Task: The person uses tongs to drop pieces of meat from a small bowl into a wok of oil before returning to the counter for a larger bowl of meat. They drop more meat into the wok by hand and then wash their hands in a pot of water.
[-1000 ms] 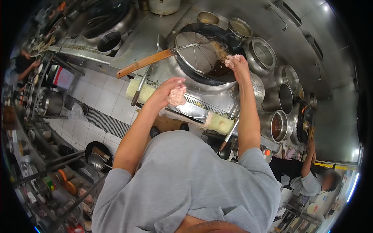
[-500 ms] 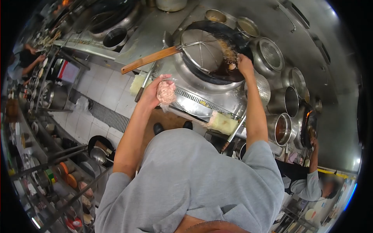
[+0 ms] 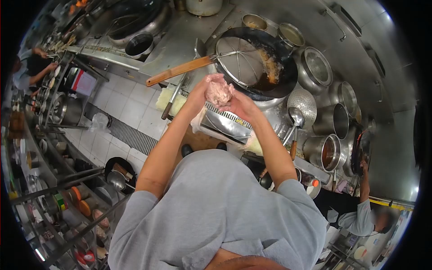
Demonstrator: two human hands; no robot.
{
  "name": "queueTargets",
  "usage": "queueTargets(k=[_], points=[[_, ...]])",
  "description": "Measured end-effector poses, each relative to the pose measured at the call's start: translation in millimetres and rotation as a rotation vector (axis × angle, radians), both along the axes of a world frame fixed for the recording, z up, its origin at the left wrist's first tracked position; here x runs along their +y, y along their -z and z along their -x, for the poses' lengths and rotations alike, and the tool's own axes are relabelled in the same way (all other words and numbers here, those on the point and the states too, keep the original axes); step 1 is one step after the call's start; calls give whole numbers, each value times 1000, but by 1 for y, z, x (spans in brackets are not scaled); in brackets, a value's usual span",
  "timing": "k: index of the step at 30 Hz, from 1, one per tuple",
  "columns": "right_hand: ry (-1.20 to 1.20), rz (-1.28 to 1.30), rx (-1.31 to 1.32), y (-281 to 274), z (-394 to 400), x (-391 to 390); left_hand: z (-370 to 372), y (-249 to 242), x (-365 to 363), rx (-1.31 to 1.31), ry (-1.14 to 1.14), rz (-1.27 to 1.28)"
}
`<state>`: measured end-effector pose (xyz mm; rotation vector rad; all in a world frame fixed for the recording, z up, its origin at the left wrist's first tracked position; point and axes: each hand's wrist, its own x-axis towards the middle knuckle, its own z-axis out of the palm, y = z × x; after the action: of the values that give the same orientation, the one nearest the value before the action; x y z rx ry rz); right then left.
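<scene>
Minced meat (image 3: 218,92) — cupped by both hands (image 3: 225,101) | just beside wok (image 3: 288,74) rim — floor clear left

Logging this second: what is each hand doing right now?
Left hand: closed on the pink meat lump.
Right hand: at the same lump, fingers on it.
</scene>
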<state>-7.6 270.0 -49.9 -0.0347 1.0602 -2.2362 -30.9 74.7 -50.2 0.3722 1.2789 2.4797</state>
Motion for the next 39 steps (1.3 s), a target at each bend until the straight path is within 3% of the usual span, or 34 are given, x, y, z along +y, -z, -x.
queueTargets(k=[3,6,10,14,17,18,21,28,31,33,36,39], points=[[1,-481,364,-11,8,5,-9,3,-3,-25,-56,33],[116,-793,597,-29,11,-6,-15,14,-3,-27,-56,148],[131,-903,715,-46,12,-25,-18,20,-9,-130,-13,220],[331,-561,461,-39,21,-16,-17,12,-20,-214,-34,101],[454,-160,250,-34,31,3,-17,6,-30,-243,-31,20],[352,-23,232,-37,34,11,-18,9,-33,-256,-31,-1],[356,180,99,-45,29,22,-18,16,-36,-264,-23,-17],[499,51,74,-39,48,81,-24,28,-30,-323,-48,-15],[539,-325,348,-24,60,138,-30,33,-38,-307,-35,-15],[585,-758,345,-31,69,171,-34,42,-46,-319,-39,-1],[525,-1590,670,-15,95,227,-43,52,-54,-360,-103,41],[538,-1601,791,-2,133,250,-50,57,-59,-387,-107,65]])
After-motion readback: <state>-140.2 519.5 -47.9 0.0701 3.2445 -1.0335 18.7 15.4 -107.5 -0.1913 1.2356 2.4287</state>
